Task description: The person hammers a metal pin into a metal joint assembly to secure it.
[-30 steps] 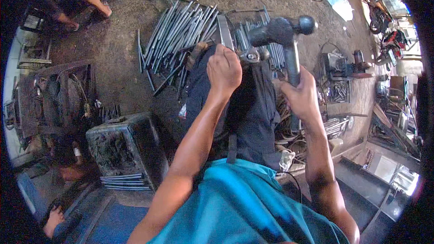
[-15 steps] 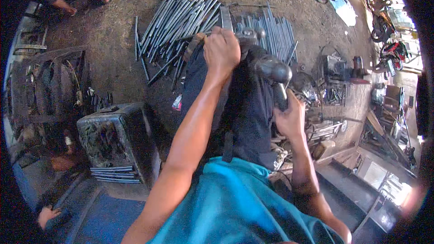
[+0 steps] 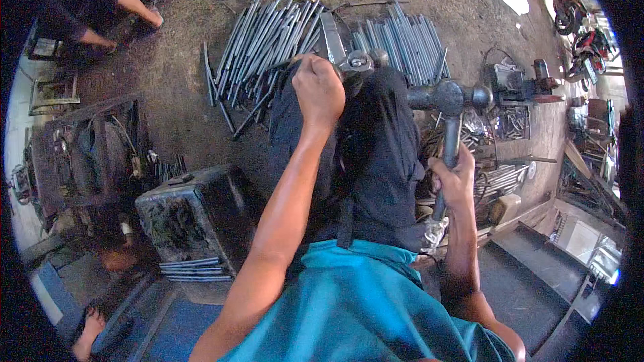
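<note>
My right hand (image 3: 455, 177) is wrapped round the handle of a ball-peen hammer (image 3: 451, 97). The hammer's dark metal head is above and beside my right knee, its rounded end toward the right. My left hand (image 3: 318, 90) is closed in a fist over my left thigh, and what its fingers hold is hidden. Just beyond that fist stands a metal block with a rounded knob (image 3: 359, 62), between my knees. A flat metal bar (image 3: 331, 39) slopes away from the block. Past my knees lie a loose pile of metal rods (image 3: 268, 47) and a neater row of rods (image 3: 402, 47).
A black battered box (image 3: 194, 214) stands at my left, with several rods (image 3: 194, 269) beside it. A wooden-framed rack (image 3: 87, 154) is farther left. Another person's legs (image 3: 137, 10) show at the far left. A tray of small metal parts (image 3: 515, 123) and a grinder-like machine (image 3: 542, 80) are right.
The hammer has swung up and to the right, away from the block, with my right hand. My left hand stays closed near the block. The whole view has shifted slightly.
</note>
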Available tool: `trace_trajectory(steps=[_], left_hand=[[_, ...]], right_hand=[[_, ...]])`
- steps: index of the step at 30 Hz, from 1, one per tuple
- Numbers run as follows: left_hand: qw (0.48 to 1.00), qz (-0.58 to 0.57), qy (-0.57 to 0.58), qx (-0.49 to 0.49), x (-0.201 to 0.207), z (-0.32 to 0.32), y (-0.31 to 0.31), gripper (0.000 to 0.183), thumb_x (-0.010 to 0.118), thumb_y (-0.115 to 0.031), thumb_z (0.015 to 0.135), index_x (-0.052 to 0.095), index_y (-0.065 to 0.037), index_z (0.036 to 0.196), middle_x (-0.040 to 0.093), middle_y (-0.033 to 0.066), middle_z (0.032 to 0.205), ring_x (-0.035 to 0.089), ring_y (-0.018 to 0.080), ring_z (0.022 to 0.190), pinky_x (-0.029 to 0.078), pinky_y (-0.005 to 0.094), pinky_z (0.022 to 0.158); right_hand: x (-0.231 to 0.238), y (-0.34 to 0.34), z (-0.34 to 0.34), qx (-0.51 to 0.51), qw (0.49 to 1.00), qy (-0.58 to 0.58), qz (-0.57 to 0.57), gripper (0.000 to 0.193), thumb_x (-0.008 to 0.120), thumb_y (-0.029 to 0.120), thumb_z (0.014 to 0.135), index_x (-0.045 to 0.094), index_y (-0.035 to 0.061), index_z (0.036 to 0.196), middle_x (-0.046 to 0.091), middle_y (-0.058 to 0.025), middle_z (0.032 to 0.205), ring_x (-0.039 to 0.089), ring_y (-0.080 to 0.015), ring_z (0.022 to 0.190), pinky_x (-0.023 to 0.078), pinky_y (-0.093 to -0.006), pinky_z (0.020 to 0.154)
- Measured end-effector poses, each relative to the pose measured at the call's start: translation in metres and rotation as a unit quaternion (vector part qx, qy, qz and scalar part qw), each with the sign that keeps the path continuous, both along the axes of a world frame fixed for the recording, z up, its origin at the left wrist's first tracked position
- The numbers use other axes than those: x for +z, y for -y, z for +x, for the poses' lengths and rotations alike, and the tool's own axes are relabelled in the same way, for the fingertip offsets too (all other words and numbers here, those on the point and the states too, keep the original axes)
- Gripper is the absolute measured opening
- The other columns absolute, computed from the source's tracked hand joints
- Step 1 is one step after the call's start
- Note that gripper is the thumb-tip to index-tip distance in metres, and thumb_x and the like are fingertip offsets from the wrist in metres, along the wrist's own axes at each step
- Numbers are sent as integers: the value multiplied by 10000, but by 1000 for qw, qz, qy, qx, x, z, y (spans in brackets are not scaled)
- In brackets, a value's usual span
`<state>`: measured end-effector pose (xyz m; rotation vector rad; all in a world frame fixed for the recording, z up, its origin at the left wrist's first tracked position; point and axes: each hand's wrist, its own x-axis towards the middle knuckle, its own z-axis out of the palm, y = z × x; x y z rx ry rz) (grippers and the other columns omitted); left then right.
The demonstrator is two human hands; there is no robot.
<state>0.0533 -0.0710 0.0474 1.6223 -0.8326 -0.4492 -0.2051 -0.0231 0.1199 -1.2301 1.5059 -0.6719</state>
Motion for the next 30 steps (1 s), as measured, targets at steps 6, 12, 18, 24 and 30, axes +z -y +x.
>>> trace_trajectory(steps=[6, 12, 18, 24, 30], left_hand=[[997, -44, -64, -19, 0, -4, 1, 322, 370, -196, 867, 501, 53, 711, 544, 165, 680, 481, 242, 560, 390, 396, 568], [984, -66, 160, -34, 3, -12, 13, 334, 379, -230, 887, 509, 24, 713, 454, 94, 615, 420, 172, 559, 340, 335, 527], [986, -15, 148, -72, 0, -25, 25, 324, 345, -177, 899, 489, 42, 709, 455, 133, 642, 435, 241, 575, 347, 349, 561], [975, 11, 212, -63, 2, -24, 28, 316, 351, -175, 896, 474, 47, 709, 448, 135, 649, 435, 242, 570, 344, 358, 557], [994, 42, 97, 2, 8, -24, 29, 376, 338, -276, 892, 453, 11, 679, 422, 56, 606, 395, 142, 531, 312, 308, 475]], right_hand=[[-49, 28, -40, -95, 991, 67, 71, 181, 612, 3, 737, 452, 55, 804, 459, -14, 558, 439, -107, 373, 371, -258, 324], [-130, 68, -93, -148, 978, 32, 141, 138, 612, 52, 743, 501, 19, 817, 507, -33, 612, 485, -131, 470, 416, -306, 409], [-311, 93, -178, -123, 977, -95, 143, 247, 590, 164, 792, 623, -55, 901, 588, -73, 738, 537, -170, 638, 429, -355, 594], [-375, 116, -201, -106, 947, -98, 288, 386, 571, 273, 835, 632, -85, 967, 603, -95, 814, 552, -203, 751, 422, -369, 647], [-390, 91, -208, 34, 859, -499, 112, 523, 696, 350, 754, 489, 69, 1145, 540, -224, 1129, 564, -448, 986, 464, -503, 835]])
